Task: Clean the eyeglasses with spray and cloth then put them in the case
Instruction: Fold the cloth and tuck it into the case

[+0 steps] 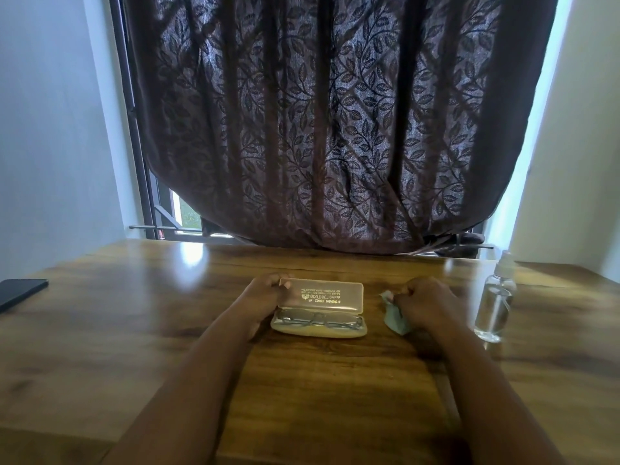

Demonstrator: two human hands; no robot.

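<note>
A beige eyeglass case [320, 308] lies with its lid raised in the middle of the wooden table [100, 313]. Folded eyeglasses [318, 319] lie inside its lower half. My left hand [263, 293] grips the left end of the raised lid, fingers curled over its corner. To the right of the case, my right hand [424, 302] holds a pale green cloth [396, 315] against the table, fingers curled on it. A clear spray bottle [496, 302] with a transparent cap stands upright to the right of that hand.
A dark phone [20, 292] lies at the table's left edge. A brown leaf-patterned curtain [318, 122] hangs over the window behind the table's far edge. White walls stand on both sides.
</note>
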